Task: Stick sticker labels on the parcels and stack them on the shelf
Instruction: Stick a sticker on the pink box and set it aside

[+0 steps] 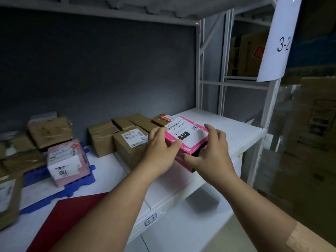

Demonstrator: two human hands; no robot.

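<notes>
Both hands (160, 151) holding pink parcel (189, 148) w/ label (187, 133), prob. on shelf (241, 131)

Left arm: bare forearm reaches from the lower left up toward the centre, wrist straight.
Left hand (160, 150): back of hand faces the camera; fingers curled over the far left edge of the box (187, 135), thumb tip pressed on its top near the front edge.
Right arm: bare forearm enters from the lower right corner, angled up and leftward; a tan adhesive strip lies across it near the elbow.
Right hand (212, 153): back of hand up, fingers spread; upper fingers lie along the box's right side, thumb extends left under its front edge.
Spacing: hands close together, not touching.
</notes>
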